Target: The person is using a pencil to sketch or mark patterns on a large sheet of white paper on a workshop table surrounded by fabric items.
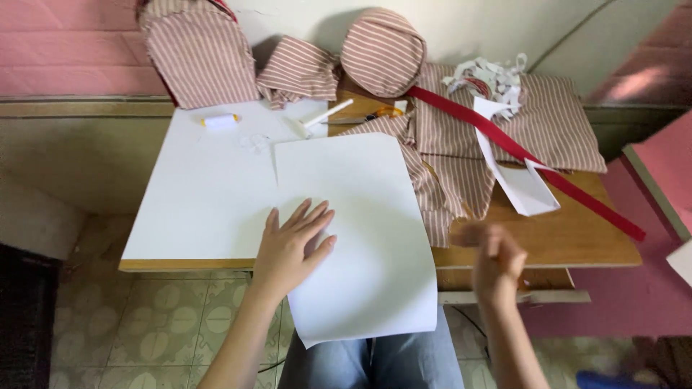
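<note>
From above the person's head, the left hand (292, 245) lies flat with fingers spread on a large white sheet of paper (360, 230), its grip released, pressing the sheet rather than clasping it. That sheet lies on the wooden tabletop (569, 241) and overhangs its near edge, above the person's blue-jeaned lap (404, 360). Under and left of it lies a wider white board (202, 187). The right hand (497, 263) hovers just off the tabletop's near edge, blurred; it looks loosely curled, but I cannot tell whether it holds anything. Beyond, red-and-white striped fabric pieces (447, 158) spread over the tabletop's far side, with a long red strap (519, 151) running diagonally over them. Orange-handled scissors (375, 115) and a small white spool (220, 121) lie near the far edge.
</note>
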